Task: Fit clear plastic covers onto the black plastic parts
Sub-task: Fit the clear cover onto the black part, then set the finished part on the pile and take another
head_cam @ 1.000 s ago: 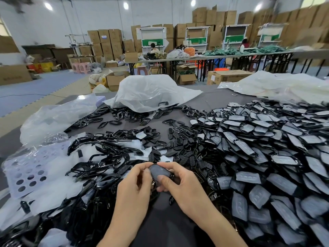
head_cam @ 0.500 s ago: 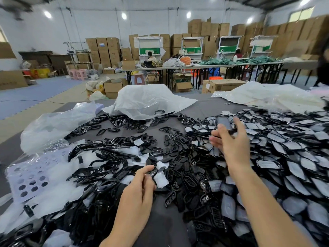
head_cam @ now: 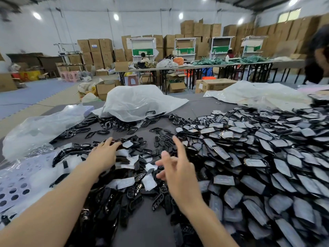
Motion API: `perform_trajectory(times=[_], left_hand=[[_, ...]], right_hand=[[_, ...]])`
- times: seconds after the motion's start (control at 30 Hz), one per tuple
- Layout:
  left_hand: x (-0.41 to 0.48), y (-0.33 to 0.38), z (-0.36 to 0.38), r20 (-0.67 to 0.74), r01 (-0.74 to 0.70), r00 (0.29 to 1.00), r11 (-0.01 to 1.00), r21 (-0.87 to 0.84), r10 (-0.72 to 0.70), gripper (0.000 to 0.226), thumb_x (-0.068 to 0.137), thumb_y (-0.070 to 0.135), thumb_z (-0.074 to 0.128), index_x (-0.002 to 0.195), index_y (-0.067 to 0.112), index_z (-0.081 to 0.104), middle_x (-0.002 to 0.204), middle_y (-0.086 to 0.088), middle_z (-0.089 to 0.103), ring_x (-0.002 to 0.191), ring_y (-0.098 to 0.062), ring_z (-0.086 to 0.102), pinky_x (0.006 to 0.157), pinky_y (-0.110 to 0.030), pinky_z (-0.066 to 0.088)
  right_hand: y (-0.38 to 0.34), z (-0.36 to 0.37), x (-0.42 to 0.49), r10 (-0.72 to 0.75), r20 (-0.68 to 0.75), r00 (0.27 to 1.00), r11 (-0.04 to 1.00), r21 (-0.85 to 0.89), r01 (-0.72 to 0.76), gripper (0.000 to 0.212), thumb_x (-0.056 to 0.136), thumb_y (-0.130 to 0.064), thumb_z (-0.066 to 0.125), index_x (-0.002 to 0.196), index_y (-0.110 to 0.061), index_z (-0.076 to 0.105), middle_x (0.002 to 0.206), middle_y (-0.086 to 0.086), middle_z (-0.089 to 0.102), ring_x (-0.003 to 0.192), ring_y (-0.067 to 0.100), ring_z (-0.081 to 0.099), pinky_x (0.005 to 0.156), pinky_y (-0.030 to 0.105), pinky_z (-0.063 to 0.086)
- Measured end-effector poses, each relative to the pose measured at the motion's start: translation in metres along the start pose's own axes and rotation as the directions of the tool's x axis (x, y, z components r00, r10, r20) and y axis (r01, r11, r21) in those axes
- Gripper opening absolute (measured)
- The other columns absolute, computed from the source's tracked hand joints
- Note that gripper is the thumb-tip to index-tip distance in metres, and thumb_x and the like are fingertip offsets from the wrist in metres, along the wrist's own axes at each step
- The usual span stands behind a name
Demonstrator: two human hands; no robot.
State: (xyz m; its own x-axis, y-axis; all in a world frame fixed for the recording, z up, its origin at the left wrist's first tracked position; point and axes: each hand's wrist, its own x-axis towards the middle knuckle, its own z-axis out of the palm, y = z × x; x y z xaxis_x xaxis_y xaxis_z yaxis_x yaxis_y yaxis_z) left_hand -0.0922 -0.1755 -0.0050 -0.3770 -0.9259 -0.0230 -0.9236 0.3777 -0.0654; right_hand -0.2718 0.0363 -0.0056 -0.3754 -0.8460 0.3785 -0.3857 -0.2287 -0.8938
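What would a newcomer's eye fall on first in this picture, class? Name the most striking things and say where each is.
First, the huge heap of covered black parts filling the right side of the table. Next, the left hand reaches onto loose black frames and clear covers at centre-left, while the right hand hovers open beside the heap. Behind, a crumpled white plastic bag lies at the table's far edge.

The dark grey table (head_cam: pixel 147 227) carried a loose spread of black plastic parts (head_cam: pixel 131 193) under the left hand (head_cam: pixel 105 154) and between it and the right hand (head_cam: pixel 176 170), with clear plastic covers (head_cam: pixel 124 183) scattered among them. Right of the right hand lay a broad heap of covered pieces (head_cam: pixel 258 157). Left of the left hand lay a perforated white sheet (head_cam: pixel 16 177); beyond both hands, crumpled clear bags (head_cam: pixel 140 102).
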Motion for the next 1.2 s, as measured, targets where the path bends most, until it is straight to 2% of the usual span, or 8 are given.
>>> perform_trajectory(times=[0.2,0.37,0.53,0.67,0.83,0.93,1.07,1.2], left_hand=[[0.009,-0.004,0.007,-0.114,-0.021,0.993,0.995,0.095,0.032,0.031,0.097,0.006,0.043,0.127,0.014,0.049,0.119,-0.01,0.056,0.112,-0.032,0.058,0.088,-0.042,0.049],[-0.015,-0.005,-0.008,-0.279,-0.102,0.959,0.976,-0.19,0.046,0.021,0.101,0.021,0.051,0.116,0.008,0.056,0.11,-0.015,0.068,0.095,-0.033,0.063,0.074,-0.038,0.045],[-0.069,0.01,-0.032,-0.313,-0.255,0.946,0.793,-0.554,0.086,0.024,0.1,0.024,0.054,0.122,0.016,0.06,0.1,0.015,0.069,0.085,0.0,0.063,0.082,-0.022,0.049],[-0.116,0.044,-0.01,-0.264,-0.355,0.935,0.609,-0.709,0.238,0.024,0.101,0.017,0.054,0.121,0.028,0.06,0.075,0.03,0.065,0.072,0.015,0.058,0.068,-0.008,0.041],[-0.127,0.061,0.021,-0.3,-0.248,0.952,0.419,-0.874,-0.063,0.026,0.098,0.022,0.061,0.117,0.036,0.068,0.102,0.021,0.072,0.098,0.007,0.063,0.079,-0.003,0.042],[-0.13,0.062,0.027,-0.297,-0.238,0.944,0.333,-0.912,-0.14,0.021,0.096,0.021,0.063,0.102,0.041,0.07,0.094,0.025,0.072,0.086,0.006,0.064,0.071,-0.002,0.042],[-0.132,0.057,0.03,-0.349,-0.252,0.897,0.335,-0.908,-0.272,0.016,0.096,0.023,0.062,0.095,0.037,0.07,0.088,0.003,0.07,0.068,-0.005,0.059,0.06,-0.007,0.041],[-0.133,0.049,0.03,-0.391,-0.205,0.821,0.425,-0.882,-0.415,0.01,0.097,0.032,0.058,0.092,0.039,0.063,0.084,0.017,0.068,0.074,-0.004,0.061,0.059,-0.013,0.043]], right_hand=[[0.014,0.023,-0.001,0.02,0.102,0.995,0.999,-0.052,-0.015,0.053,0.103,-0.048,0.038,0.152,-0.042,0.021,0.089,-0.022,0.071,0.074,0.0,0.068,0.08,0.029,0.055],[0.021,0.026,-0.006,0.061,0.104,0.993,0.998,-0.024,-0.059,0.045,0.103,-0.051,0.036,0.147,-0.047,0.028,0.094,-0.022,0.07,0.077,0.0,0.068,0.083,0.03,0.055],[0.026,0.034,-0.012,0.135,0.087,0.987,0.98,0.136,-0.146,0.049,0.102,-0.048,0.046,0.148,-0.044,0.032,0.11,-0.024,0.064,0.082,0.004,0.07,0.089,0.04,0.057],[0.027,0.04,-0.009,0.233,0.206,0.95,0.881,0.369,-0.296,0.043,0.102,-0.032,0.054,0.143,-0.033,0.043,0.113,-0.006,0.064,0.078,0.012,0.071,0.068,0.029,0.06],[0.033,0.033,-0.006,0.285,0.174,0.943,0.8,0.498,-0.334,0.018,0.098,-0.009,0.06,0.114,-0.018,0.063,0.075,-0.002,0.07,0.063,0.012,0.066,0.059,0.026,0.056],[0.036,0.035,-0.005,0.296,0.155,0.943,0.81,0.482,-0.333,0.014,0.096,-0.01,0.064,0.109,-0.016,0.062,0.078,-0.001,0.066,0.062,0.01,0.065,0.059,0.025,0.056],[0.044,0.035,0.001,0.35,0.083,0.933,0.779,0.528,-0.339,0.015,0.093,-0.006,0.064,0.105,-0.013,0.059,0.082,0.004,0.061,0.064,0.009,0.064,0.062,0.026,0.058],[0.048,0.031,0.005,0.407,0.096,0.909,0.696,0.611,-0.376,0.015,0.094,0.001,0.059,0.1,-0.012,0.065,0.087,0.006,0.065,0.071,0.01,0.069,0.072,0.025,0.059]])
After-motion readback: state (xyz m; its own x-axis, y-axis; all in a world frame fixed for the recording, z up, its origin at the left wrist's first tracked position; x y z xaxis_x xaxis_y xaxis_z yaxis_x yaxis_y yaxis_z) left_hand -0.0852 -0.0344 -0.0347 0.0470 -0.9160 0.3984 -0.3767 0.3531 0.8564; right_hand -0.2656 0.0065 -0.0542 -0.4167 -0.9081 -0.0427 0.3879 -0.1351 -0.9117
